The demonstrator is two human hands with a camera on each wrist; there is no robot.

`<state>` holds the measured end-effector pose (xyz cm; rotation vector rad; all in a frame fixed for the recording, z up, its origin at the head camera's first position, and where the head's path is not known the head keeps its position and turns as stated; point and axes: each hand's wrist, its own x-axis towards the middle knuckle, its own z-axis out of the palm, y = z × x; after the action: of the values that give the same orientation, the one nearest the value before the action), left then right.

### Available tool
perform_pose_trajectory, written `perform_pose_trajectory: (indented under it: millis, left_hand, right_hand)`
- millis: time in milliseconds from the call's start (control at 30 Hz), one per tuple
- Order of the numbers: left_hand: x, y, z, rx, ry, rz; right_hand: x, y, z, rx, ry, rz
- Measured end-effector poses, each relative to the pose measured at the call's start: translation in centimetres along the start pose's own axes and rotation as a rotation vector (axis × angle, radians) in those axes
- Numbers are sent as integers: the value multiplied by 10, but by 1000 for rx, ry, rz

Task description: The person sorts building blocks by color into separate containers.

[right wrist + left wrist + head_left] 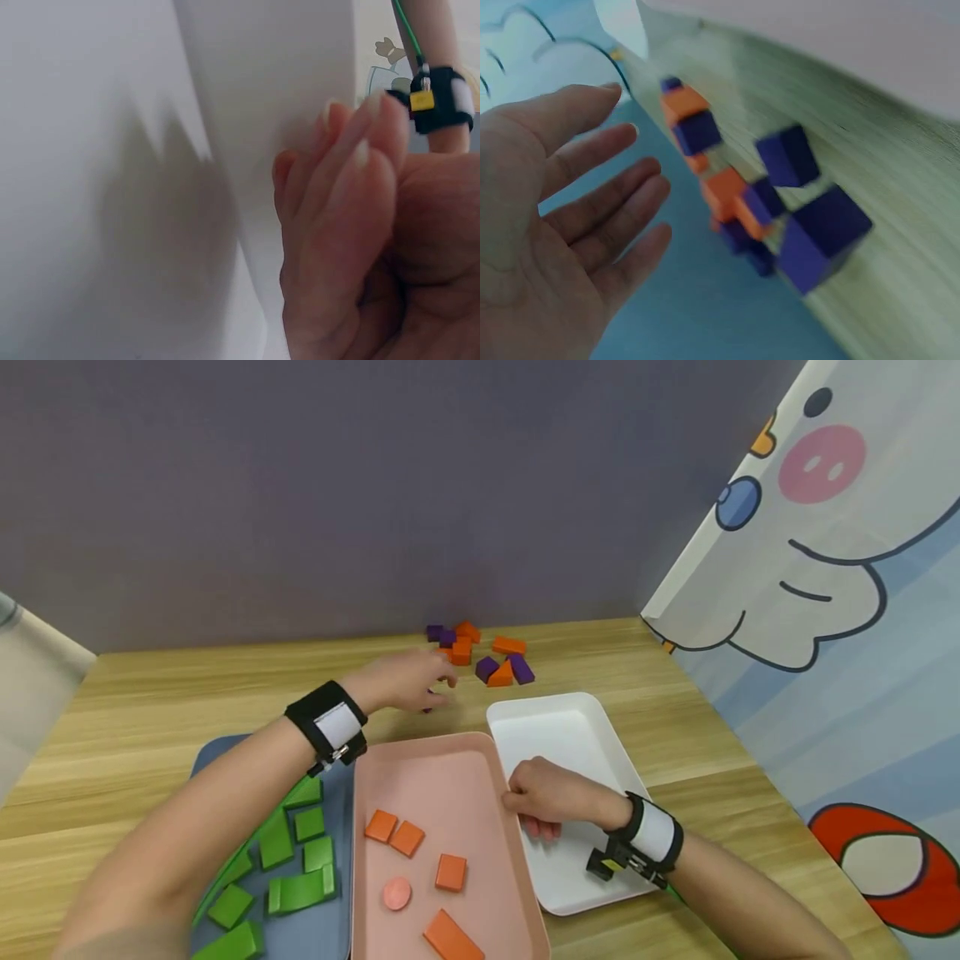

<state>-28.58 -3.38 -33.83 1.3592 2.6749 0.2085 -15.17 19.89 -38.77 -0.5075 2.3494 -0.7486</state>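
My left hand (405,681) reaches past the trays with its fingers apart. In the left wrist view that hand (577,202) holds nothing. A purple block (428,702) sits beneath it, partly hidden. Orange blocks (461,652) and purple blocks (519,667) lie loosely grouped on the table beyond; they look blurred in the left wrist view. My right hand (551,793) rests at the left side of the white tray (581,714), near its rim. In the right wrist view its fingers (337,225) curl loosely beside the tray wall, with nothing seen between them; the thumb is hidden there.
Left of the white tray, a pink tray (420,756) holds several orange blocks (451,872) and a round pinkish piece (397,893). Further left, a blue-grey tray (300,935) carries green blocks (300,891). A grey panel (375,502) stands behind the table.
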Motion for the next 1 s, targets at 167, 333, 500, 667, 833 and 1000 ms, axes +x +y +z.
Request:
perform_pose_trajectory:
  millis: [167,333,500,667,833,1000]
  left_hand:
    - [19,-20,8,-4,-41,-104]
    - [36,-28,15,45,-126,-151]
    - [45,-33,18,28,-193,-206]
    - [49,-28,16,-16,-205,-216]
    - [53,-23,18,-16,-229,-202]
    - [51,-14,22,23,-195,-201]
  right_hand:
    - [-3,0,0,-8,1,-9]
    - [-5,5,1,-8,-3,-13]
    - [-6,6,0,-13,-4,-12]
    - [-15,6,-1,-17,-13,-22]
    - [-25,7,-1,-10,-25,-42]
    - [-33,11,-1,-1,-37,-54]
